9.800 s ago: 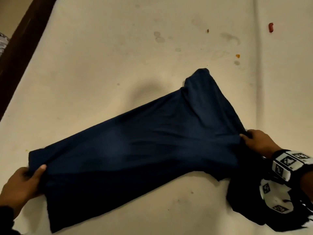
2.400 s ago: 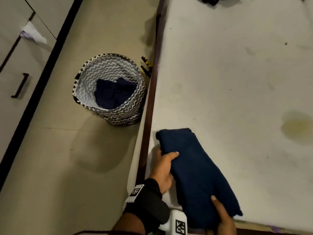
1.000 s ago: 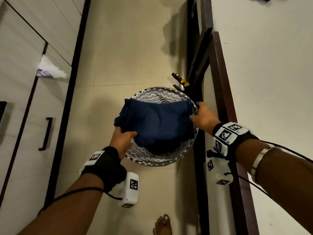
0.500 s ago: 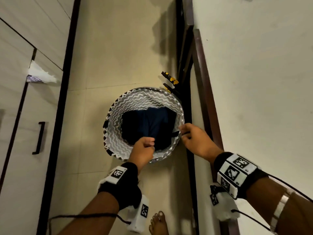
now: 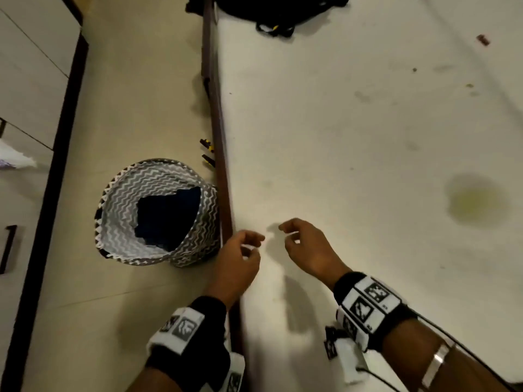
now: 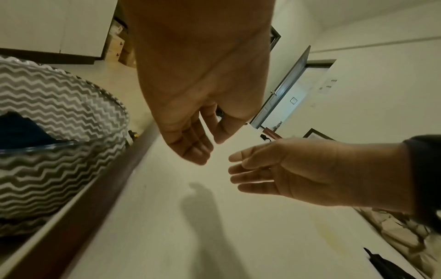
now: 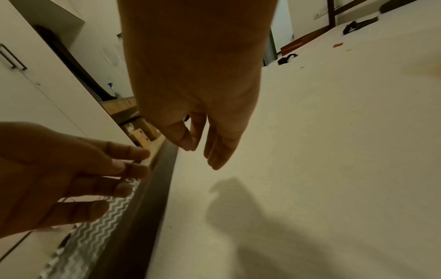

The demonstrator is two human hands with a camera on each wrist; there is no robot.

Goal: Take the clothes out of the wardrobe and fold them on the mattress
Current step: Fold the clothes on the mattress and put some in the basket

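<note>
Folded dark blue clothes (image 5: 167, 216) lie inside a grey-and-white zigzag basket (image 5: 121, 205) on the floor beside the bed. My left hand (image 5: 240, 256) hovers over the mattress (image 5: 353, 165) edge just right of the basket, fingers loosely curled and holding nothing. My right hand (image 5: 305, 244) hangs above the mattress a little to the right, also relaxed and empty. In the left wrist view the left hand (image 6: 195, 143) and right hand (image 6: 262, 169) face each other with straight, loose fingers; the basket (image 6: 59, 117) is at the left. The right wrist view shows both bare hands (image 7: 205, 147) above the mattress.
A dark wooden bed rail (image 5: 220, 165) runs between floor and mattress. White wardrobe doors (image 5: 25, 80) with a black handle stand at the left. A black bag (image 5: 277, 9) lies at the mattress's far end. Yellow-black clips (image 5: 208, 152) lie on the floor by the rail.
The folded blue garment went from the mattress into the basket and both hands let go of it. The hands have since moved right, over the mattress edge, empty.
</note>
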